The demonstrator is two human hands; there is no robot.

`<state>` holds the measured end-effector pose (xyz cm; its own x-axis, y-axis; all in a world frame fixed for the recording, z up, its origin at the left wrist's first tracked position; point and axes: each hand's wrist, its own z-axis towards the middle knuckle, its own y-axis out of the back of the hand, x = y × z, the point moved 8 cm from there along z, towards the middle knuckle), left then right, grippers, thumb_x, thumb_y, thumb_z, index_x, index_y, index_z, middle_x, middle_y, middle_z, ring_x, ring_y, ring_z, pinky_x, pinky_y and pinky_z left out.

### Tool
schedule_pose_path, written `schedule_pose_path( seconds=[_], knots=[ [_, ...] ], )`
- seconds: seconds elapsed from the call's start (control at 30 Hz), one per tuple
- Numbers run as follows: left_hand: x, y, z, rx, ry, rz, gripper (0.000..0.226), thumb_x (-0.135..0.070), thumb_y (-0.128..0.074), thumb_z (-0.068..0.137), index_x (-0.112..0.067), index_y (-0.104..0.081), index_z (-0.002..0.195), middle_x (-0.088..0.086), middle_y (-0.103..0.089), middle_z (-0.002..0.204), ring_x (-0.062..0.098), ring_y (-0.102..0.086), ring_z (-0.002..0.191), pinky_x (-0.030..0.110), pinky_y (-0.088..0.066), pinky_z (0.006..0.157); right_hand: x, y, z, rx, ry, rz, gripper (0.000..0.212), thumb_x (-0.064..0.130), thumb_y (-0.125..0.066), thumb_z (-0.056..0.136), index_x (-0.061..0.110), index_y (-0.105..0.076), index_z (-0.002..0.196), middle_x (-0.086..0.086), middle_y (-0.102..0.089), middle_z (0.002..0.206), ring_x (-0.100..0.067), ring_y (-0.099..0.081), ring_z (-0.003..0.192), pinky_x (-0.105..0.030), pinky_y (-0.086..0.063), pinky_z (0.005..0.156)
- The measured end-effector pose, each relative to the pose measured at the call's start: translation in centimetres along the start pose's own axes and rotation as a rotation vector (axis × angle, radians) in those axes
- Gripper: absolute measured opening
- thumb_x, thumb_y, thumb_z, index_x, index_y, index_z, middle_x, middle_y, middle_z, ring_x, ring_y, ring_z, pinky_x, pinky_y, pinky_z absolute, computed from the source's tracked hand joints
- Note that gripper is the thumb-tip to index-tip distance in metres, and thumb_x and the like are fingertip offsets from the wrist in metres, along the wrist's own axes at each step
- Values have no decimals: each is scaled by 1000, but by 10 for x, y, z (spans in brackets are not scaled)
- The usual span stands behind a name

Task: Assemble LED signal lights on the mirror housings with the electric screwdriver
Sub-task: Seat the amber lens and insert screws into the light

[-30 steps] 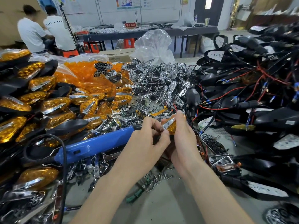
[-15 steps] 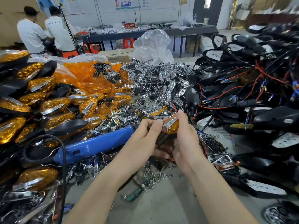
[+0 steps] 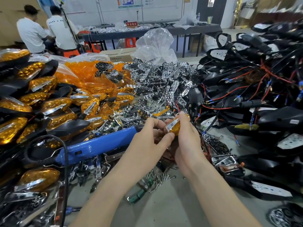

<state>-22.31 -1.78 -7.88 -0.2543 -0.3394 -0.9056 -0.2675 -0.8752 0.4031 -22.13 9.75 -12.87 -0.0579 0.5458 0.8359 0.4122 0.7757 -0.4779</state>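
While the left hand (image 3: 152,136) & right hand (image 3: 186,141) both grip the amber signal light (image 3: 174,127) between them, just above the surface (image 3: 164,208) & in front of the chrome reflector pile (image 3: 164,79), the step in hand looks like seating the lens w/ its chrome trim before any screw goes in. Left thumb & fingers close on its near-left end; right fingers wrap the far side. Whether a housing sits under the light can't be told, as the hands hide it.

To do it well, prob.: press the parts flush all round, check the trim strip isn't cocked, & route any lead clear of the seam, since a pinched wire would spoil the unit. One hand then needs to hold alone so the other is free for the blue electric screwdriver (image 3: 98,145), which lies just left of the hands, nose toward them. Loose screws (image 3: 161,177) lie on the surface below the wrists, close to pick from. Drive straight, not slanted; plastic bosses prob. strip easily. Black mirror housings (image 3: 246,99) w/ red leads are heaped at right, finished amber units (image 3: 54,104) at left.
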Motion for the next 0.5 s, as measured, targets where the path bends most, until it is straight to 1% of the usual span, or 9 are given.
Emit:
schedule_pose_path(
  seconds=[0.07, 0.13, 0.17, 0.3, 0.4, 0.5],
  knots=[
    [-3, 1, -1, -34, -73, 75, 21, -35, -68, 93, -40, -48, 91, -20, -71, 92, 2, -70, 84, 34, -58, 79, 2, 0, 0, -11, 13, 29, 44, 50, -52, 102, 9, -69, 105, -8, -73, 80, -21, -70, 65, -34, -58, 54],
    [-6, 0, -1, -45, -126, 114, 21, -37, -66, 94, -40, -45, 92, -28, -68, 96, -4, -68, 87, 27, -56, 79, 5, 1, -1, -17, 37, 48, 46, 50, -53, 102, 9, -66, 118, -3, -74, 83, -17, -72, 69, -28, -56, 54],
    [-7, 0, -2, -47, -140, 120, 21, -37, -65, 94, -41, -44, 91, -30, -67, 97, -6, -67, 88, 24, -56, 78, 6, 1, 0, -17, 49, 53, 47, 50, -54, 102, 9, -65, 122, -1, -75, 82, -14, -72, 70, -26, -55, 55],
    [-9, 1, -2, -60, -174, 123, 22, -37, -63, 95, -44, -43, 89, -28, -68, 96, -7, -67, 90, 15, -54, 77, 9, 0, -1, 2, 93, 58, 43, 49, -54, 102, 11, -63, 123, 4, -75, 81, -11, -72, 69, -23, -55, 58],
    [-9, 3, -3, -58, -185, 120, 20, -37, -64, 95, -40, -44, 91, -30, -66, 99, -12, -65, 91, 8, -50, 76, 10, 0, -1, 15, 117, 53, 40, 49, -54, 102, 16, -63, 122, 5, -77, 84, -10, -74, 73, -22, -56, 60],
    [-10, 3, -2, -49, -190, 115, 18, -36, -64, 95, -35, -45, 93, -31, -66, 99, -13, -64, 92, 8, -49, 76, 11, 0, 0, 19, 129, 37, 43, 50, -54, 103, 15, -64, 124, 3, -77, 87, -12, -75, 76, -22, -56, 62]
  ],
)
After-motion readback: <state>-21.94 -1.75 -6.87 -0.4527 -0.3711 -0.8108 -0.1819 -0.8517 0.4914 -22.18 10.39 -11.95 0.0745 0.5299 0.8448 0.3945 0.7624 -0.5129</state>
